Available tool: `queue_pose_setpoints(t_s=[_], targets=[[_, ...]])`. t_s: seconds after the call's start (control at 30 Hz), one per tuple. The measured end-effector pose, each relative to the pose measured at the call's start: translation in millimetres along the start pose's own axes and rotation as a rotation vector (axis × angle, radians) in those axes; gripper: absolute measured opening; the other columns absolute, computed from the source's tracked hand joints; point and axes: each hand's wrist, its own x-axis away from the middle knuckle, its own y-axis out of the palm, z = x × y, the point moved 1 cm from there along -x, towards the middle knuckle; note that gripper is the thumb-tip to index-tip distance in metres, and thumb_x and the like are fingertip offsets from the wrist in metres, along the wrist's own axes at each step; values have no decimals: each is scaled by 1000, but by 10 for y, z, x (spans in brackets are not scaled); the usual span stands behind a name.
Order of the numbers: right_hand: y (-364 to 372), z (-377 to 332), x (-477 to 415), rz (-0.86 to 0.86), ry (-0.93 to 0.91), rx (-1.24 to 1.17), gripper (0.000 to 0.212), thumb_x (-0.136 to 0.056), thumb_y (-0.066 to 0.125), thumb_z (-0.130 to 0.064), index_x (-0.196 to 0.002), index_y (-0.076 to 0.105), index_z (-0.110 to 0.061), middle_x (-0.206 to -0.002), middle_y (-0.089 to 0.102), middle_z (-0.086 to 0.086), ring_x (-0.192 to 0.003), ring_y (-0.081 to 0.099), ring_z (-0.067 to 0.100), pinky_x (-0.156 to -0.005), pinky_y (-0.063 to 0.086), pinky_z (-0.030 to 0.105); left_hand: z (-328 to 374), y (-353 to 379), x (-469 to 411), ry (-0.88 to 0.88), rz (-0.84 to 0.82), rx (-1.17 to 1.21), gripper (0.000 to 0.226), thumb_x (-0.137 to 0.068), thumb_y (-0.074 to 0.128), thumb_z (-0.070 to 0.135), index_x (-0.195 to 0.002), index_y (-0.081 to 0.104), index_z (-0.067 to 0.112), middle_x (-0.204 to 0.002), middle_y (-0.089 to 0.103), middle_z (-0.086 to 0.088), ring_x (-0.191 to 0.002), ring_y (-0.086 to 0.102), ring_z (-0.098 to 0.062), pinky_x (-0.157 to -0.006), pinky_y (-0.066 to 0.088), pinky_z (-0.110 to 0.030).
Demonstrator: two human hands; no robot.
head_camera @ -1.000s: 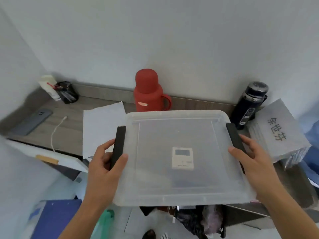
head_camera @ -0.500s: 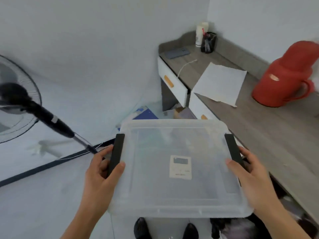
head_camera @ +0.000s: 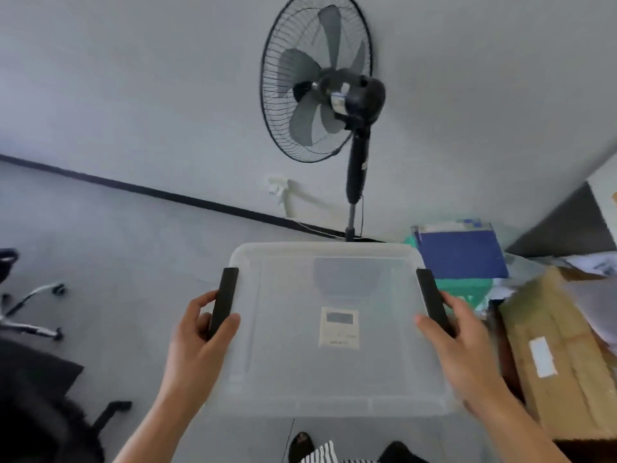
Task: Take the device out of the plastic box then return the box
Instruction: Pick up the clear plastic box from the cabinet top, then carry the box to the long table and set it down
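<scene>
A clear plastic box (head_camera: 287, 369) with its lid on and a black latch on each side hangs in the air in front of me, above the floor. My left hand (head_camera: 200, 342) grips its left side at the black latch, thumb on the lid. My right hand (head_camera: 457, 342) grips the right side at the other latch. Through the lid a small white device (head_camera: 339, 327) with a grey screen shows, lying flat inside near the middle.
A black standing fan (head_camera: 320, 85) stands by the wall straight ahead. A blue and green stack (head_camera: 462, 259) and a brown cardboard carton (head_camera: 561, 355) lie on the floor at the right. An office chair base (head_camera: 30, 309) is at the left. My feet (head_camera: 350, 449) show below.
I have turned left, away from the wooden desk with the red flask, carrying the box with both hands; the fan and floor are now ahead. The grip has not changed.
</scene>
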Motion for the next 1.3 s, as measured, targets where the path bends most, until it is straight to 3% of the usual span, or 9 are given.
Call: queue_pose_setpoints(t_s=[0.07, 0.13, 0.23, 0.33, 0.53, 0.67, 0.87, 1.1, 1.3], targets=[[458, -119, -126, -68, 0, 36, 43, -86, 67, -19, -126, 53, -23, -83, 67, 15, -67, 55, 44, -59, 46, 36, -124, -371, -138, -38, 69, 24, 30, -85, 64, 18, -108, 58, 37, -75, 58, -31, -61, 44, -25, -59, 36, -37], [869, -244, -302, -127, -21, 69, 44, -85, 67, -20, -127, 53, -23, -82, 68, 11, -61, 56, 26, -58, 46, 35, -217, -659, -286, -69, 127, 48, 29, -85, 64, 18, -102, 57, 42, -85, 61, -35, -65, 49, -26, -61, 39, -37], [1439, -411, -639, -232, -69, 108, 36, -86, 66, -19, -121, 55, -24, -74, 63, -1, -50, 53, 0, -50, 41, 15, -383, -984, -583, -124, 205, 78, 32, -85, 64, 19, -112, 56, 35, -90, 64, -33, -69, 52, -28, -64, 42, -39], [2024, -607, -1029, -332, -86, 134, 37, -87, 65, -19, -122, 55, -22, -80, 63, -8, -57, 58, -7, -58, 42, 14, -533, -1230, -981, -176, 290, 105, 36, -85, 64, 20, -118, 55, 31, -91, 67, -28, -70, 55, -29, -65, 44, -40], [3258, -1201, -1937, -476, -158, 201, 40, -87, 65, -22, -124, 52, -25, -96, 69, 0, -87, 67, 18, -71, 52, 25, -493, -1704, -2014, -242, 456, 111, 38, -85, 65, 16, -120, 54, 26, -90, 70, -21, -75, 61, -36, -68, 48, -41], [4133, -1736, -2463, -609, -209, 247, 44, -87, 65, -28, -127, 49, -31, -98, 69, -7, -86, 69, 14, -78, 59, 41, -372, -2143, -2624, -236, 582, 156, 37, -86, 65, 13, -120, 52, 22, -88, 68, -9, -73, 61, -20, -63, 47, -29], [5565, -2384, -2903, -807, -358, 355, 38, -87, 65, -26, -117, 45, -40, -86, 65, -10, -68, 62, -7, -61, 47, 20, -512, -2845, -3283, -298, 787, 268, 41, -85, 66, 11, -120, 51, 28, -88, 69, 3, -80, 66, -20, -75, 53, -38], [7316, -2778, -3182, -839, -380, 429, 40, -86, 65, -26, -123, 50, -28, -88, 64, -12, -77, 61, 8, -62, 46, 24, -911, -3967, -4360, -341, 852, 296, 40, -84, 66, 13, -122, 54, 21, -83, 70, -12, -79, 65, -39, -73, 54, -49], [8621, -3406, -3389, -825, -359, 388, 49, -86, 65, -27, -132, 49, -26, -87, 64, -11, -73, 61, 7, -65, 45, 25, -857, -5164, -5377, -304, 845, 247, 40, -84, 67, 16, -120, 55, 28, -89, 72, -5, -82, 68, -29, -76, 57, -48]])
